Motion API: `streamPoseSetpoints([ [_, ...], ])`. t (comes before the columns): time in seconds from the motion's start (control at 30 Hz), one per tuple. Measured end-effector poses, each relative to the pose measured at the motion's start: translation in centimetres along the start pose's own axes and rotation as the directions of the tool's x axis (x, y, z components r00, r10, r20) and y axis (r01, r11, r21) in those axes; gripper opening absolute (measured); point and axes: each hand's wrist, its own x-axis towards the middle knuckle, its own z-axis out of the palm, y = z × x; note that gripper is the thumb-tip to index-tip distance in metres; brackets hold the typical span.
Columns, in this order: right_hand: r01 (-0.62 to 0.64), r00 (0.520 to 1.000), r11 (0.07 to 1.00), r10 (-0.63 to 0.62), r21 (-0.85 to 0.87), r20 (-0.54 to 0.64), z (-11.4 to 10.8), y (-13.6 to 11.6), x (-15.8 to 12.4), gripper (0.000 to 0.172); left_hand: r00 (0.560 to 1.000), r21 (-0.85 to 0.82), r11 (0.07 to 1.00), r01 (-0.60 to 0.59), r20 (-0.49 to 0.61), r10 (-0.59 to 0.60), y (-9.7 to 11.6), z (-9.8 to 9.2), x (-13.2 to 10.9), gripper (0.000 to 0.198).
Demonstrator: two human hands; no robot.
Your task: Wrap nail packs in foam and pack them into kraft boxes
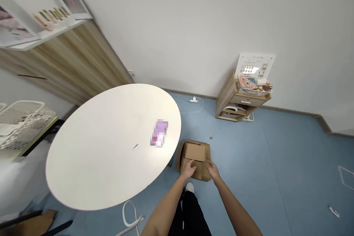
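A cardboard carton stands on the blue floor beside the round table, with several smaller brown cardboard boxes packed in it. My left hand is over the near left part of these boxes, thumb and fingers apart. At the carton's right edge is my right hand, its fingers also apart. I see nothing held in either hand, and whether the fingertips touch the cardboard I cannot tell.
A white round table with a blurred-out purple item lies to the left. A wooden cabinet stands against the wall, and a power strip with a white cable is on the floor. My shoe is just before the carton.
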Motion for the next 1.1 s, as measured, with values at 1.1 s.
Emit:
streamPoseSetpoints([
  [1.1,0.678,0.3,0.73,-0.38,0.084,0.875,49.9,-18.0,-33.5,0.025,0.578,-0.457,0.889,-0.008,-0.728,-0.369,-35.0,-38.2,-43.1,0.046],
])
